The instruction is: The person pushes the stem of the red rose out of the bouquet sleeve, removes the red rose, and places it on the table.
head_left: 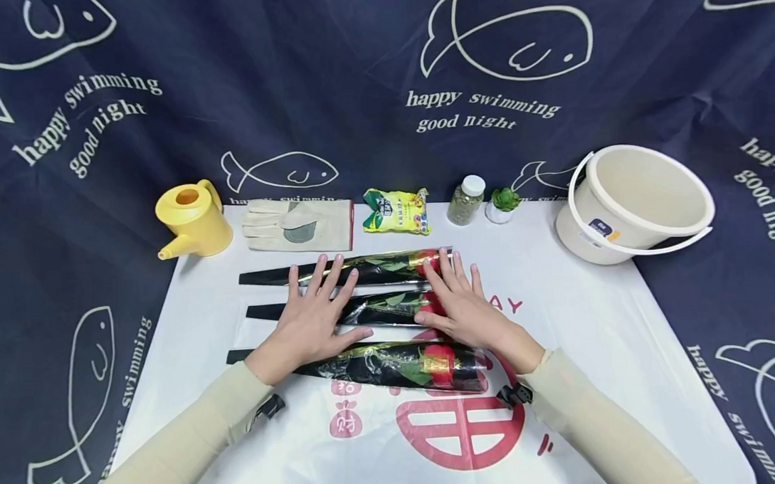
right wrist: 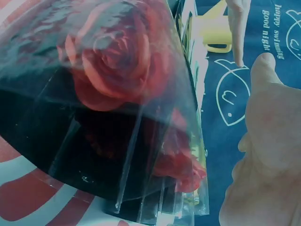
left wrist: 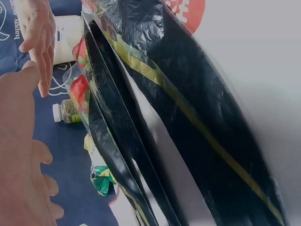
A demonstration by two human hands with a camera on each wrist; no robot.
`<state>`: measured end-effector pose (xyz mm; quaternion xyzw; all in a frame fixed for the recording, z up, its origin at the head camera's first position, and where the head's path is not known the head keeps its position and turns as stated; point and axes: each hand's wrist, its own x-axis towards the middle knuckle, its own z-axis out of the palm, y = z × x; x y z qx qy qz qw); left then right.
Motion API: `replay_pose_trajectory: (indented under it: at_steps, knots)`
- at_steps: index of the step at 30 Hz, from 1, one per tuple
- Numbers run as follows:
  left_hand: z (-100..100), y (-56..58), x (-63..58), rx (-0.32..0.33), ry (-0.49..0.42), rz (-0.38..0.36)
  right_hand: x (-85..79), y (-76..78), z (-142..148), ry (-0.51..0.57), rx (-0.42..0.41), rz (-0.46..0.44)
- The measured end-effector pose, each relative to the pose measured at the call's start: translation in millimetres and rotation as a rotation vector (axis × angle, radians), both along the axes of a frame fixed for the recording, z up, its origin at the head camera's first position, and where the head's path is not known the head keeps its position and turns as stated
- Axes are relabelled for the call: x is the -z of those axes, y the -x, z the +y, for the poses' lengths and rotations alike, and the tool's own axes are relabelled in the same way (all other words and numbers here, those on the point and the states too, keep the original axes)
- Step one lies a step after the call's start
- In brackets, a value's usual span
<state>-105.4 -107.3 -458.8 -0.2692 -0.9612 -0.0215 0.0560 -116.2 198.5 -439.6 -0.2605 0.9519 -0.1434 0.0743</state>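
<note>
Three single red roses in black-and-clear sleeves lie side by side, their blooms toward the right: the far rose [head_left: 388, 265], the middle rose [head_left: 385, 310] and the near rose [head_left: 382, 365]. My left hand [head_left: 307, 327], fingers spread, is over the stem halves of the far and middle roses. Fingers apart too, my right hand [head_left: 463, 307] overlaps the bloom ends of those two. Neither hand grips anything. Through its clear film, the near rose's bloom [right wrist: 115, 56] fills much of the right wrist view.
Along the back stand a yellow watering can [head_left: 197, 224], work gloves [head_left: 297, 225], a yellow packet [head_left: 396, 212], a jar with a white lid [head_left: 466, 200] and a small potted plant [head_left: 503, 204]. A cream bucket [head_left: 592, 228] is at the right, before a dark blue fish-print cloth [head_left: 356, 72].
</note>
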Motion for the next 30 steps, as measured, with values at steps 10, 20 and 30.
replay_pose_trajectory:
  at_steps: [10,20,30]
  knots:
    - [-5.8,15.6,4.9,-0.044,-0.114,-0.05,-2.2,17.1,-6.2,0.039,-0.073,0.071]
    - [-52.4,71.7,23.9,-0.102,-0.204,-0.152,4.2,85.8,-19.9,0.095,-0.273,0.088]
    - [-66.1,80.1,25.1,-0.109,-0.104,-0.211,15.8,102.6,-29.4,-0.022,-0.224,0.067]
